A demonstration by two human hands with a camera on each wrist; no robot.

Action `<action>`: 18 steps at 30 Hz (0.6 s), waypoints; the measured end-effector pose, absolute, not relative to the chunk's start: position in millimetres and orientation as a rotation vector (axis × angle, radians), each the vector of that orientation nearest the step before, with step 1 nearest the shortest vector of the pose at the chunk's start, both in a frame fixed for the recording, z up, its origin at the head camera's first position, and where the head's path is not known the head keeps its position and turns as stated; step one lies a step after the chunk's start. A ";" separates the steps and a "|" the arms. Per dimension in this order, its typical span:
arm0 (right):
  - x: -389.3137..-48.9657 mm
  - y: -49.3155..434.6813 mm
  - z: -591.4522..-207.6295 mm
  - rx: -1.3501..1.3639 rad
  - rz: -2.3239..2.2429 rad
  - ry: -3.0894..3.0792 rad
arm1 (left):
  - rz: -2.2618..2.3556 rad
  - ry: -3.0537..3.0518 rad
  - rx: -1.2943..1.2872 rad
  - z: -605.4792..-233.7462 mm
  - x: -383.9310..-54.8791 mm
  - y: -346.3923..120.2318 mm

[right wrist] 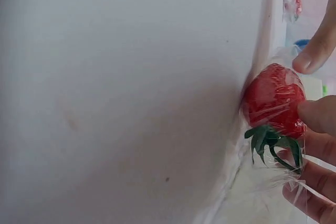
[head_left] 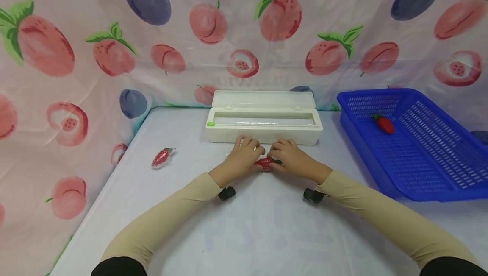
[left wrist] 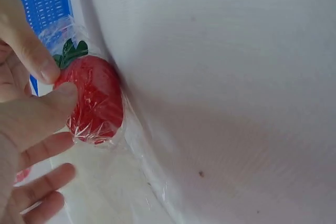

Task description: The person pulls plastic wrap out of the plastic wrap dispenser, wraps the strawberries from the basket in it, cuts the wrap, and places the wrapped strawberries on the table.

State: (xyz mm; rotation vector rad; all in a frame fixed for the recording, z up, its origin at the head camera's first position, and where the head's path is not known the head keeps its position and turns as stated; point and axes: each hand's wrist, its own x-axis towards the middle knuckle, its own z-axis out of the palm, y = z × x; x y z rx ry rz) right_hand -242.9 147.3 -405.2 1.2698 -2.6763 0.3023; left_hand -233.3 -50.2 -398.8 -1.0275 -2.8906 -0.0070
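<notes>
A red toy strawberry (head_left: pixel 264 163) with green leaves lies on the white table between both hands, wrapped in clear cling film. My left hand (head_left: pixel 241 159) holds it from the left, thumb on the film and fingers bent around the far side. From the right, my right hand (head_left: pixel 295 159) grips the leafy end, its thumb (right wrist: pixel 317 115) pressing the red body. In the left wrist view, creased film (left wrist: pixel 94 132) hugs the berry's lower tip. Loose film bunches around the leaves (right wrist: pixel 273 142) in the right wrist view.
Just beyond the hands stands a white cling film box (head_left: pixel 267 135), lid raised, with a film roll inside. Another wrapped strawberry (head_left: pixel 163 157) lies at left. A blue plastic basket (head_left: pixel 360 151) at right holds an unwrapped strawberry (head_left: pixel 385 124). A fruit-print curtain (head_left: pixel 236 21) hangs behind.
</notes>
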 end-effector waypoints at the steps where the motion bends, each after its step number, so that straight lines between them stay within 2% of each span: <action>1: -243.3 147.0 -405.5 1.262 0.298 -2.687 | 0.000 -2.875 -1.029 -398.4 -232.7 -50.2; 18: -245.6 151.2 -411.4 1.229 0.183 -2.643 | 0.127 -2.934 -1.031 -401.8 -235.8 -44.0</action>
